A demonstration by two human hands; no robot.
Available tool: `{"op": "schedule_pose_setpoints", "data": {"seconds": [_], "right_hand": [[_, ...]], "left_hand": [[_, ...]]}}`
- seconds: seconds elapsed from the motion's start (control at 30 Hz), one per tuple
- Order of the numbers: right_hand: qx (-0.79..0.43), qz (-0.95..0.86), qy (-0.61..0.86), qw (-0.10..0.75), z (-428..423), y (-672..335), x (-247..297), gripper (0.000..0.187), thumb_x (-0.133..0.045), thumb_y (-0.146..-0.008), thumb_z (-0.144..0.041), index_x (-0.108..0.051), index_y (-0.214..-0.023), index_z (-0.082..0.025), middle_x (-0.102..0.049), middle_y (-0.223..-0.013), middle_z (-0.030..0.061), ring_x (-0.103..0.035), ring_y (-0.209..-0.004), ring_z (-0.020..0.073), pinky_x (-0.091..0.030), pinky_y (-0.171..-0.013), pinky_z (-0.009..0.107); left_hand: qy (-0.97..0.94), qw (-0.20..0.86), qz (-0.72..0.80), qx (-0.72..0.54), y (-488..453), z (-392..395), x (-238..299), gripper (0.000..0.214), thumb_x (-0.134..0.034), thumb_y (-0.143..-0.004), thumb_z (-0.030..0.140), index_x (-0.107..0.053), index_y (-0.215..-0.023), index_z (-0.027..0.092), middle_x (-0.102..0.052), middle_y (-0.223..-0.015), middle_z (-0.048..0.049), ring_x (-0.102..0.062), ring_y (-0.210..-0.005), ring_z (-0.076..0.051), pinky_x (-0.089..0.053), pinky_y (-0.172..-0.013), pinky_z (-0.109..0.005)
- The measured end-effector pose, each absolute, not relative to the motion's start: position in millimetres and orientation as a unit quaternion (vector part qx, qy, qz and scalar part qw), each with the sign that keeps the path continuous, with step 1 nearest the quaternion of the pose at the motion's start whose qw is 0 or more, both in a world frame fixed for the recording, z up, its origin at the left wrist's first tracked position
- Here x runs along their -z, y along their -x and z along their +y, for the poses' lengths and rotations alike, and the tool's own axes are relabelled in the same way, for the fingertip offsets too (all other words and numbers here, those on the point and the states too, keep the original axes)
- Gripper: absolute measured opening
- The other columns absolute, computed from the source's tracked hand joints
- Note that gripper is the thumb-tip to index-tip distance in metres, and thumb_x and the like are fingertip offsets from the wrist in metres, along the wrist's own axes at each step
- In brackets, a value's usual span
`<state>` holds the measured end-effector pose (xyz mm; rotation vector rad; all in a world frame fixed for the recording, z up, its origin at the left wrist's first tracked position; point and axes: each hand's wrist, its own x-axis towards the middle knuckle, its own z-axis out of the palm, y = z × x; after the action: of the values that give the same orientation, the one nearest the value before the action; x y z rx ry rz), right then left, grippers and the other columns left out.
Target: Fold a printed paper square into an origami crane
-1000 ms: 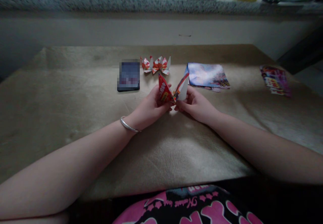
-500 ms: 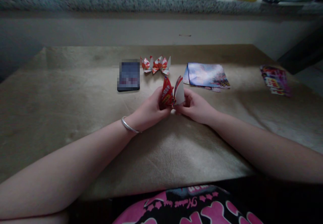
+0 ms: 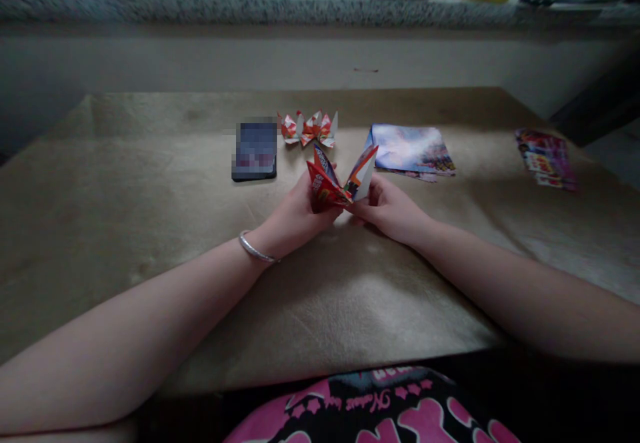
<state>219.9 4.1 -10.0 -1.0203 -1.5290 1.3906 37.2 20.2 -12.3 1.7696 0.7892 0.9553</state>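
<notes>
A small folded paper piece point(image 3: 337, 180), red and printed with a white inner face, stands between my two hands above the tan table cover point(image 3: 150, 183). My left hand point(image 3: 295, 213) pinches its left red flap; a silver bangle sits on that wrist. My right hand point(image 3: 387, 206) pinches the right flap, whose white side faces me. The two flaps are spread apart in a V. Just behind, several finished red-and-white folded pieces point(image 3: 309, 128) lie in a row.
A dark phone point(image 3: 255, 151) lies left of the folded row. A stack of printed paper sheets point(image 3: 413, 150) lies to the right, and more coloured sheets point(image 3: 546, 156) near the right edge. A stone ledge point(image 3: 300, 6) with assorted items runs behind the table.
The two flaps were spread, were pressed close together half a second ago, and now stand spread apart again. Both hands stayed in place.
</notes>
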Motion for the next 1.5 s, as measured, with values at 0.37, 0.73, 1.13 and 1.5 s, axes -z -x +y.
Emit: {"op": "schedule_pose_setpoints", "data": {"seconds": [0.37,0.73,1.13,1.5], "right_hand": [[-0.509,-0.639,0.367,0.444,0.3,-220.6,13.9,0.029,-0.067,-0.080,-0.040,-0.050,-0.096,-0.024,-0.057,-0.078,-0.0030,-0.053,-0.062,0.0105,-0.047,-0.055,0.024],[-0.491,-0.649,0.367,0.450,1.8,-220.6,12.6,0.031,-0.069,-0.078,-0.045,-0.053,-0.093,-0.023,-0.064,-0.090,0.0015,-0.061,-0.083,0.0169,-0.050,-0.077,0.033],[-0.481,-0.631,0.382,0.473,1.7,-221.3,10.9,0.038,-0.070,-0.075,-0.054,-0.053,-0.079,-0.021,-0.058,-0.074,-0.0023,-0.054,-0.066,0.0104,-0.044,-0.061,0.025],[-0.443,-0.632,0.385,0.506,-3.8,-220.5,7.1,0.031,-0.067,-0.080,-0.050,-0.054,-0.085,-0.022,-0.062,-0.074,-0.0022,-0.060,-0.067,0.0116,-0.049,-0.064,0.027]], "left_hand": [[-0.748,0.458,0.294,-0.380,-35.9,18.1,14.2,0.048,-0.064,-0.079,0.017,-0.045,-0.123,0.014,-0.057,-0.115,-0.0112,-0.059,-0.107,-0.021,-0.049,-0.098,-0.037],[-0.672,0.530,0.260,-0.447,-37.7,19.6,8.8,0.024,-0.064,-0.086,0.029,-0.047,-0.100,0.018,-0.063,-0.086,-0.0005,-0.064,-0.074,-0.011,-0.056,-0.070,-0.024],[-0.723,0.479,0.290,-0.404,-38.2,12.6,5.3,0.014,-0.055,-0.091,0.022,-0.054,-0.103,0.017,-0.063,-0.087,-0.0012,-0.062,-0.074,-0.009,-0.052,-0.066,-0.020],[-0.709,0.456,0.277,-0.461,-37.7,11.1,2.6,0.013,-0.062,-0.088,0.029,-0.057,-0.092,0.018,-0.065,-0.081,0.0003,-0.066,-0.070,-0.011,-0.057,-0.063,-0.022]]}}
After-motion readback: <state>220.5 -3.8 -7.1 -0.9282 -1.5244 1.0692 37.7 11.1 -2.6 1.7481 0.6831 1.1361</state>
